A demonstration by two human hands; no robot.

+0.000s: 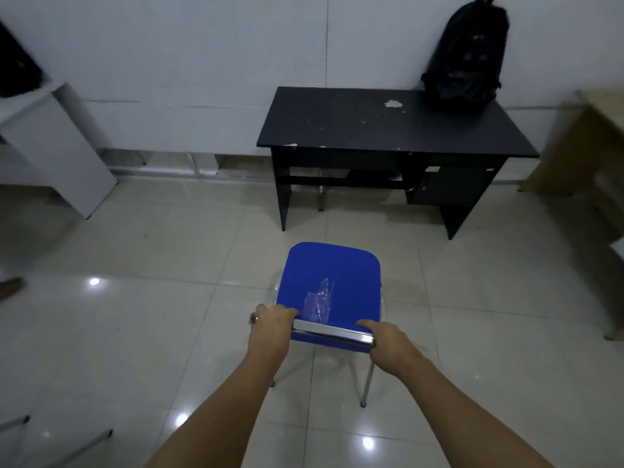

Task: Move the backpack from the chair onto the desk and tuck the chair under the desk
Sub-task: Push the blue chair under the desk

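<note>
Backpack (467, 59) stands on desk (354, 126); left hand (270, 327) and right hand (388, 346) clench chair (329, 285) back.

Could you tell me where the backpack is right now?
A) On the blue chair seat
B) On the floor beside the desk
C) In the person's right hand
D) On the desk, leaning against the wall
D: the backpack stands on the far right corner of the desk, propped against the wall, while the chair seat is bare and both hands grip its back rail.
</note>
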